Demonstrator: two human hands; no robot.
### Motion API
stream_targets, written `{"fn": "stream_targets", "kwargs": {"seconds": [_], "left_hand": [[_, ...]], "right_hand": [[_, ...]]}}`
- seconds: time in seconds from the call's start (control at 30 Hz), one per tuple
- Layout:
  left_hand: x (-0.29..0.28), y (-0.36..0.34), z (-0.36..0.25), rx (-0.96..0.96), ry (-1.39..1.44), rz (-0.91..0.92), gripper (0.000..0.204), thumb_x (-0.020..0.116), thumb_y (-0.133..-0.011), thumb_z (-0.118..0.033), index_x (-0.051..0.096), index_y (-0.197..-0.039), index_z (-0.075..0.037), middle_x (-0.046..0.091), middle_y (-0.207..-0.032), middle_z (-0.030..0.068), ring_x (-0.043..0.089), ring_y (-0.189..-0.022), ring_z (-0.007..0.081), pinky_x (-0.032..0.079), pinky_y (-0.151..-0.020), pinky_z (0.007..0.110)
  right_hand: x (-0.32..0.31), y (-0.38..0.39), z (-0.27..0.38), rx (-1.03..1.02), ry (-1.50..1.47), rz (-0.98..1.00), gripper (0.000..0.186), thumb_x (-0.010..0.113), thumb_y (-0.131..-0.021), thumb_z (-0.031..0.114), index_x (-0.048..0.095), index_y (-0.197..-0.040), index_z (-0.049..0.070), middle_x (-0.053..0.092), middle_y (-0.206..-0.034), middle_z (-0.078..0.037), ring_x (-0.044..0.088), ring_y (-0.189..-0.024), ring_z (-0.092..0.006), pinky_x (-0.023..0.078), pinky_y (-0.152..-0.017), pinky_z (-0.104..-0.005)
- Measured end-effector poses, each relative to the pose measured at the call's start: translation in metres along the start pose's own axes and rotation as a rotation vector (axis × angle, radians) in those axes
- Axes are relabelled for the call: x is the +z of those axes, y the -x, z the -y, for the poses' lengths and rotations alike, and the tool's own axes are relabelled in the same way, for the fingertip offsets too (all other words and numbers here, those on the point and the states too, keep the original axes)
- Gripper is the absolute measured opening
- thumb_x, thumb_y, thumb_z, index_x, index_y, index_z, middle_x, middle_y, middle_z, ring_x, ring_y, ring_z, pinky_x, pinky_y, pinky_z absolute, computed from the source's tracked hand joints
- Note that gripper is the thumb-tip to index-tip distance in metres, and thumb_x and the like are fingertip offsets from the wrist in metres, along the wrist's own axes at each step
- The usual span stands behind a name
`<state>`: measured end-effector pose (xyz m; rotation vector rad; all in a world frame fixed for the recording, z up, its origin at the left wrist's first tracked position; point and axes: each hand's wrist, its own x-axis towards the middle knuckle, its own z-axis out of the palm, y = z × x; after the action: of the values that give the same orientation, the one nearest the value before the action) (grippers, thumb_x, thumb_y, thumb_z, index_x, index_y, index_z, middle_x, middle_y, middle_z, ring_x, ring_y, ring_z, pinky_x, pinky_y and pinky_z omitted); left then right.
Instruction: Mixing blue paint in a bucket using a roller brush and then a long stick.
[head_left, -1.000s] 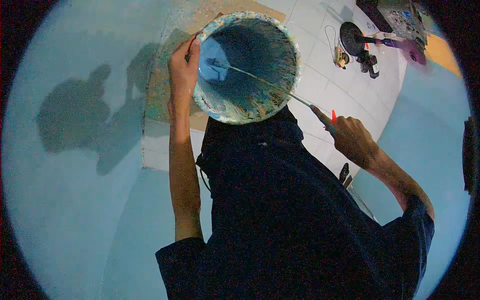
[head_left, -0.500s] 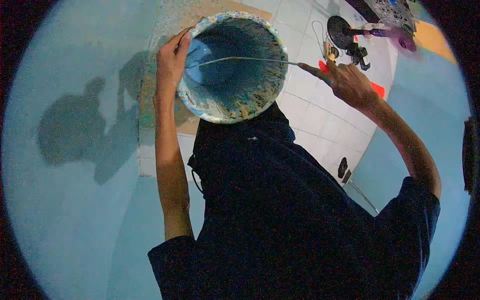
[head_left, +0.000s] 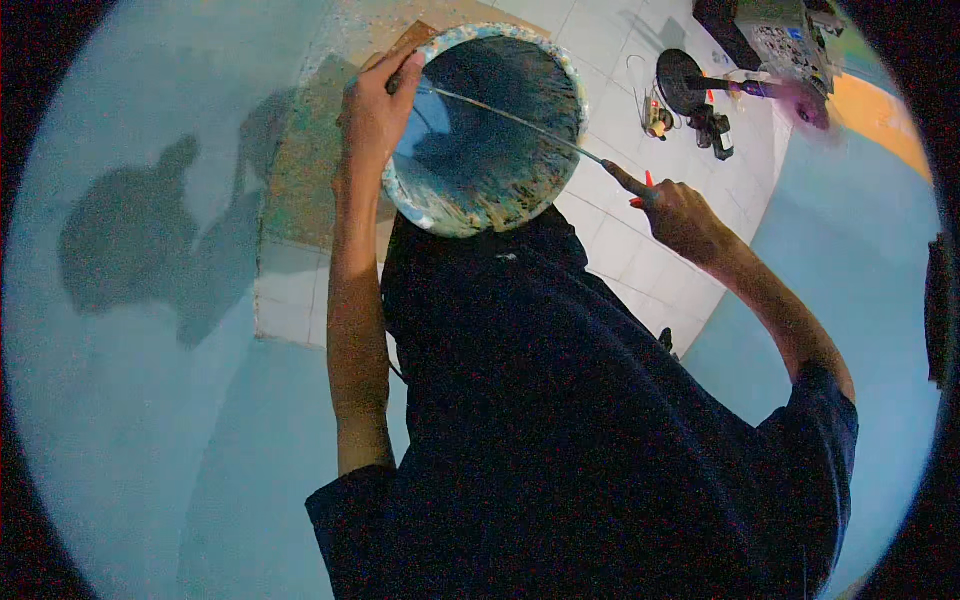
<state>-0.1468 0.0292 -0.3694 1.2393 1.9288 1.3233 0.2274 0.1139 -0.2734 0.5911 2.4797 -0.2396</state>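
A paint-spattered round bucket (head_left: 480,215) is in front of me, its mouth toward me, with dark streaked inner walls and a pale blue patch inside at the left. My left hand (head_left: 385,105) is closed round its left rim, thumb on the edge. My right hand (head_left: 685,220), to the right of the bucket, is closed on a long thin metal rod (head_left: 530,125), its index finger stretched along the rod. Red bits, perhaps of a handle, show by the fingers. The rod slants up and left across the bucket's mouth; its far end is by the left rim.
A spattered brown sheet (head_left: 310,190) lies on the white tiled floor (head_left: 640,255). At the upper right are a fan with a round black base (head_left: 680,82), black objects (head_left: 712,130) and a grey box-like thing (head_left: 790,45). A blue wall (head_left: 130,420) stands at the left.
The rod's hand end has swung down, so the rod slants more steeply and looks straighter. My right hand has moved down; the bucket and my left hand sit slightly farther right.
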Motion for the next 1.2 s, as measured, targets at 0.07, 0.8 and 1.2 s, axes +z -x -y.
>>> {"fn": "stream_targets", "kwargs": {"seconds": [0.07, 0.8, 1.2], "left_hand": [[-0.002, 0.003, -0.001, -0.057, 0.013, 0.042, 0.032, 0.057, -0.091, -0.029, 0.064, -0.107, -0.002, 0.064, -0.1, 0.0181, 0.064, -0.089, 0.0299, 0.048, -0.077, 0.034], [-0.002, -0.004, -0.02, 0.096, -0.024, 0.09, 0.032, 0.055, -0.093, -0.021, 0.061, -0.113, 0.003, 0.062, -0.101, 0.0155, 0.061, -0.09, 0.0255, 0.046, -0.079, 0.031], [-0.001, -0.002, -0.019, 0.126, -0.072, 0.086, 0.03, 0.055, -0.093, -0.021, 0.062, -0.113, 0.001, 0.06, -0.089, 0.0121, 0.057, -0.077, 0.0187, 0.044, -0.068, 0.03]], "right_hand": [[0.016, 0.009, 0.007, 0.067, -0.063, 0.058, 0.046, 0.054, -0.087, 0.008, 0.044, -0.132, 0.007, 0.058, -0.064, -0.02, 0.06, -0.055, -0.0334, 0.049, -0.047, -0.0434], [-0.002, 0.041, 0.127, 0.452, -1.275, 0.177, 0.055, 0.05, -0.09, 0.01, 0.034, -0.142, 0.015, 0.057, -0.064, -0.013, 0.053, -0.049, -0.0164, 0.044, -0.046, -0.0347], [-0.021, 0.046, 0.115, 0.534, -1.443, 0.391, 0.05, 0.05, -0.092, 0.018, 0.038, -0.14, 0.019, 0.053, -0.064, -0.004, 0.046, -0.044, -0.0122, 0.043, -0.039, -0.0291]]}}
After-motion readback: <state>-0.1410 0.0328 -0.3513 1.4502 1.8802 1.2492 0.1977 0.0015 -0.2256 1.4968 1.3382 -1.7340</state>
